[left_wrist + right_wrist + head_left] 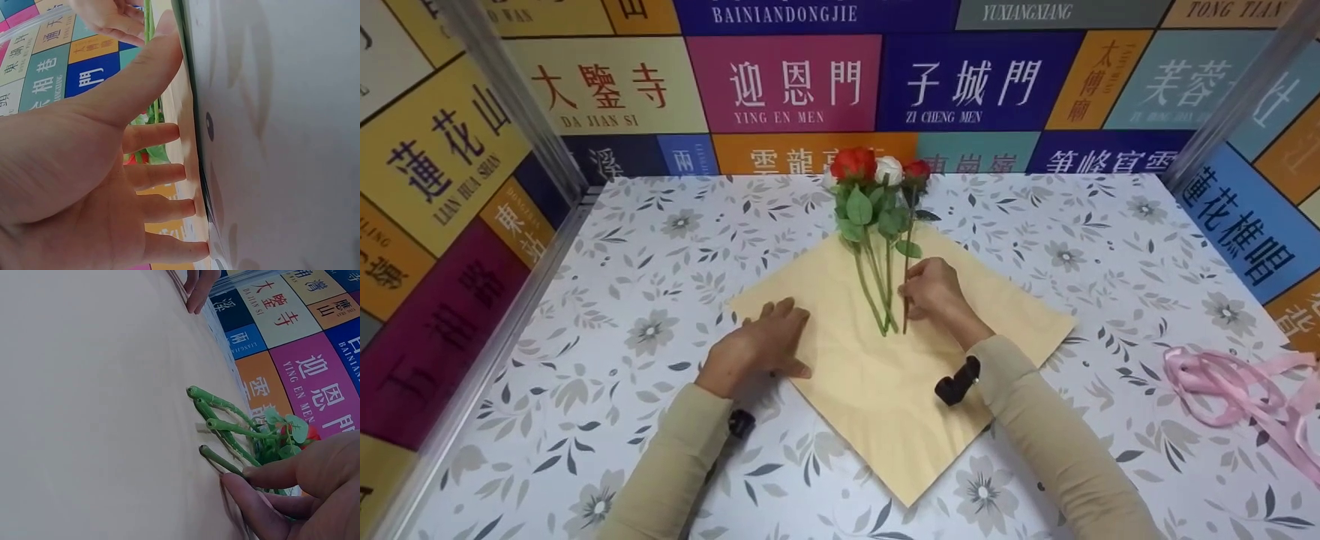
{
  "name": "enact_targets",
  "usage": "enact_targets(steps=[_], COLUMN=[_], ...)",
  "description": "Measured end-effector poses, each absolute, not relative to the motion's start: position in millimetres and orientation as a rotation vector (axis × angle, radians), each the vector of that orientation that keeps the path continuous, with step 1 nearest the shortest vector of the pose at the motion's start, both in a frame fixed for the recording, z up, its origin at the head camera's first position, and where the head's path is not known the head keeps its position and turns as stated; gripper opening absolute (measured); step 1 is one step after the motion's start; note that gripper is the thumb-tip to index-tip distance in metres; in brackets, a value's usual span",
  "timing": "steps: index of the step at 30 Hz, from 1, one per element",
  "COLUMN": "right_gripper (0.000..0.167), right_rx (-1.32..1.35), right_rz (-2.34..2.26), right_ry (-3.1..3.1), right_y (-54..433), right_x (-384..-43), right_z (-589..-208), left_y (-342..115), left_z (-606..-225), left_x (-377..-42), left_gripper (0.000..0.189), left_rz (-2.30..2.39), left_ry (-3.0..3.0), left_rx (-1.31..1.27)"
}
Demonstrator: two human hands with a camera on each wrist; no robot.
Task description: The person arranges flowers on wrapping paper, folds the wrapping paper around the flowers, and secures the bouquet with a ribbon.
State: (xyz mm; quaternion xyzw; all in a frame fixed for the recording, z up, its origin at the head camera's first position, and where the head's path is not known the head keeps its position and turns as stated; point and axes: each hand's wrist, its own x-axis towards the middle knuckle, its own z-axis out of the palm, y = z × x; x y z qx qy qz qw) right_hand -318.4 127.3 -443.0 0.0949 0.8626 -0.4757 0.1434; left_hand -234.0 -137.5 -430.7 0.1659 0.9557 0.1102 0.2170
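Head view first, reading the paper (877, 420) as the dial: pinching the rose (916, 171), a red one, low on its stem with the right hand (937, 289) at one o'clock, and holding it just beside the bunch (859, 206) at twelve. Resting the left hand (754, 341) at nine, over the paper's edge, spreading its fingers and gripping nothing. Also spotting the ribbon (1181, 364), lying loose out at three, well apart.

Over to the left wrist view: reaching nearly straight fingers to the paper's edge, touching it at the tips, showing gaps between them.

Now the right wrist view: nipping the stem between thumb and forefinger, pointing its end towards ten o'clock, with the bunch's green ends lying at twelve from it.

Probably adding the rose to the bunch here; next, likely calling for laying it level with the others, then easing the pinch while steadying the paper.
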Motion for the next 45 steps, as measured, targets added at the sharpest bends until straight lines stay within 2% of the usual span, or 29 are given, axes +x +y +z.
enact_targets(steps=[7,11,15,18,22,29,35,41,45], right_gripper=[0.047,0.051,0.052,0.049,0.047,0.056,0.074,0.094,0.098], right_rx=[0.256,0.246,0.177,0.074,-0.101,-0.587,-0.949,-1.251,-1.424], right_rz=[-1.367,-1.344,-1.302,-1.257,-1.162,-0.898,-0.615,-0.341,-0.296], right_ry=[2.467,2.495,2.532,2.578,2.665,2.854,2.79,2.736,2.66], right_y=[135.2,139.8,144.4,149.4,158.7,170.1,181.0,191.2,193.1], right_x=[-316.5,-313.3,-308.0,-302.1,-289.1,-256.7,-221.2,-184.2,-169.9], right_z=[-440.2,-438.2,-436.0,-433.1,-429.9,-429.9,-431.8,-431.2,-433.0], left_y=[-134.2,-130.4,-127.9,-127.3,-126.3,-126.7,-126.6,-129.4,-133.4], left_z=[-429.0,-423.6,-419.7,-418.8,-420.4,-428.2,-430.8,-432.9,-435.4], left_x=[-233.2,-228.5,-225.5,-221.5,-210.6,-195.8,-181.9,-176.2,-179.1], left_gripper=[0.083,0.064,0.053,0.066,0.086,0.092,0.071,0.025,0.004], left_rz=[0.219,0.044,0.146,0.39,0.472,0.415,0.339,0.275,0.388], left_ry=[2.685,2.752,2.737,2.654,2.577,2.579,2.641,2.717,2.66], left_rx=[0.476,0.587,0.674,0.64,0.661,0.744,0.91,1.239,1.307])
